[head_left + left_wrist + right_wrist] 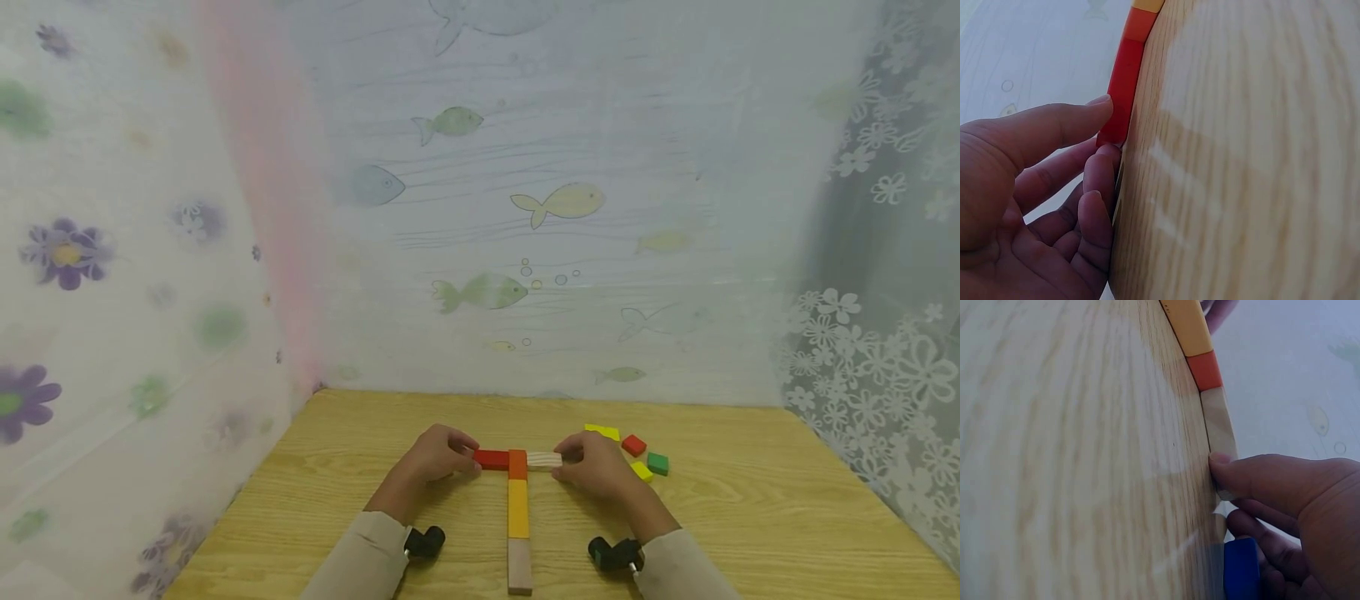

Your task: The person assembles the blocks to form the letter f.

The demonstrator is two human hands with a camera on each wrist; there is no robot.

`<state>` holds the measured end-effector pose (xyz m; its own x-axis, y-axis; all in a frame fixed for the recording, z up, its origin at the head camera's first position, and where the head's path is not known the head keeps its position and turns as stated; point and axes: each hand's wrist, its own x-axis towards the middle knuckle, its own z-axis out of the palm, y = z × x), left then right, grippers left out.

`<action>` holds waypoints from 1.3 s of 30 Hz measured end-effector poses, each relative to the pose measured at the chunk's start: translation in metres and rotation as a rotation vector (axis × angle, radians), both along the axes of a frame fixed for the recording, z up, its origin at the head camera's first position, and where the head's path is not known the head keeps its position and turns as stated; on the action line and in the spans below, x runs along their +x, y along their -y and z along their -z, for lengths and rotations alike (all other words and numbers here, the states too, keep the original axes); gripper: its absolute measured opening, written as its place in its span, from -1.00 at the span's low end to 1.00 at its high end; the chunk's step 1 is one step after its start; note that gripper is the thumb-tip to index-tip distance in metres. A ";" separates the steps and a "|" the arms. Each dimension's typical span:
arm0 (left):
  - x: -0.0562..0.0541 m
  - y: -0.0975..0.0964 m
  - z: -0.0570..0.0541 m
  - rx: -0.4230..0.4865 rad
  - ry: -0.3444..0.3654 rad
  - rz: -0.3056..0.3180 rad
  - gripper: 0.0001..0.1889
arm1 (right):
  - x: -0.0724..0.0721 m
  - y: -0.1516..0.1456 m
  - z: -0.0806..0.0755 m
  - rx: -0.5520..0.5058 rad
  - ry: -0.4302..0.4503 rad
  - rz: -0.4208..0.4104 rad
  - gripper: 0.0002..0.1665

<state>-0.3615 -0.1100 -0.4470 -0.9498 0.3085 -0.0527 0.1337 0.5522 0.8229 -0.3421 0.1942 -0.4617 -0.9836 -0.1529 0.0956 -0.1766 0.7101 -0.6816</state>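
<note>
Head view — left hand [437, 458] pinching a red block [492, 460], right hand [597, 467] pinching a pale wooden block [542, 460], both blocks abutting opposite sides of an orange block [517, 464] — an amber block [518, 508] adjoining its near end, on a wood-grain tabletop [735, 508].

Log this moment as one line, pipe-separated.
left hand: pinches long red block | right hand: pinches striped pale block | orange block: between both, touching | blue block: near right hand

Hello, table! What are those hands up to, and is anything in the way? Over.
Left fingers pinching red block. Right fingers pinching striped pale block. Both butt against orange block, opposite sides. Blue block near right fingers, may crowd them.
</note>
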 end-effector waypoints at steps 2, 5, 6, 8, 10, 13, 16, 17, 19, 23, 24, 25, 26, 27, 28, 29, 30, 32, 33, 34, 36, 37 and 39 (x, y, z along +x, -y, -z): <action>0.000 0.000 0.000 0.001 0.004 -0.001 -0.63 | 0.000 0.000 0.000 -0.002 -0.002 0.000 -0.67; 0.000 0.001 0.000 0.001 0.000 0.004 -0.62 | 0.000 0.000 0.000 -0.003 -0.005 -0.004 -0.67; 0.000 0.001 0.001 0.001 -0.002 0.005 -0.61 | 0.000 0.000 0.000 -0.003 -0.008 -0.007 -0.67; -0.001 0.001 0.001 0.002 -0.008 0.010 -0.61 | 0.000 0.000 0.000 -0.001 -0.010 -0.009 -0.66; -0.001 0.001 0.001 0.004 -0.009 0.013 -0.61 | 0.000 0.000 0.000 0.001 -0.010 -0.010 -0.66; -0.001 0.002 0.002 0.005 -0.005 0.011 -0.62 | 0.000 0.000 0.000 0.005 -0.010 -0.008 -0.66; -0.001 0.002 0.003 0.010 0.000 0.009 -0.61 | 0.000 0.000 0.000 0.007 -0.004 -0.003 -0.65; -0.001 0.002 0.003 0.012 0.002 0.008 -0.61 | 0.000 0.000 0.000 0.008 -0.003 -0.003 -0.65; -0.001 0.002 0.003 0.014 0.005 0.008 -0.60 | 0.000 0.000 0.000 0.006 -0.003 -0.008 -0.64; 0.000 0.003 0.004 0.012 0.006 0.007 -0.59 | 0.003 0.001 -0.002 -0.011 0.001 -0.019 -0.64; 0.000 0.003 0.004 0.010 0.003 0.008 -0.59 | 0.003 0.001 -0.002 -0.013 0.001 -0.022 -0.64; 0.000 0.003 0.004 0.008 0.001 0.009 -0.59 | 0.004 0.001 -0.003 -0.019 0.005 -0.022 -0.63; 0.000 0.003 0.004 0.010 -0.001 0.011 -0.59 | 0.004 0.001 -0.003 -0.018 0.005 -0.022 -0.63; 0.000 0.003 0.004 0.010 -0.002 0.014 -0.60 | 0.005 0.001 -0.004 -0.015 0.005 -0.022 -0.63; 0.000 0.003 0.004 0.009 -0.004 0.015 -0.60 | 0.005 0.001 -0.004 -0.016 0.007 -0.020 -0.63; 0.001 0.003 0.004 0.009 -0.007 0.017 -0.61 | 0.006 0.001 -0.004 -0.014 0.008 -0.018 -0.63; 0.001 0.003 0.003 0.008 -0.009 0.017 -0.62 | 0.006 0.000 -0.004 -0.014 0.010 -0.017 -0.63; 0.001 0.002 0.002 0.008 -0.009 0.015 -0.63 | 0.006 0.000 -0.005 -0.015 0.017 -0.012 -0.63; 0.001 0.002 0.002 0.004 -0.010 0.013 -0.64 | 0.005 0.000 -0.005 -0.017 0.021 -0.011 -0.63; 0.001 0.001 0.002 0.001 -0.009 0.010 -0.65 | 0.005 0.000 -0.005 -0.018 0.025 -0.011 -0.63; 0.001 0.001 0.002 -0.001 -0.004 0.006 -0.65 | 0.004 -0.001 -0.005 -0.017 0.031 -0.011 -0.63; 0.000 0.000 0.002 -0.003 -0.002 0.003 -0.65 | 0.004 -0.001 -0.005 -0.015 0.034 -0.011 -0.63; 0.000 0.000 0.003 -0.004 0.000 -0.001 -0.65 | 0.004 -0.001 -0.005 -0.014 0.036 -0.013 -0.63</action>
<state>-0.3613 -0.1104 -0.4496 -0.9502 0.3069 -0.0544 0.1326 0.5560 0.8205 -0.3379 0.1952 -0.4562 -0.9844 -0.1647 0.0621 -0.1609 0.6983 -0.6975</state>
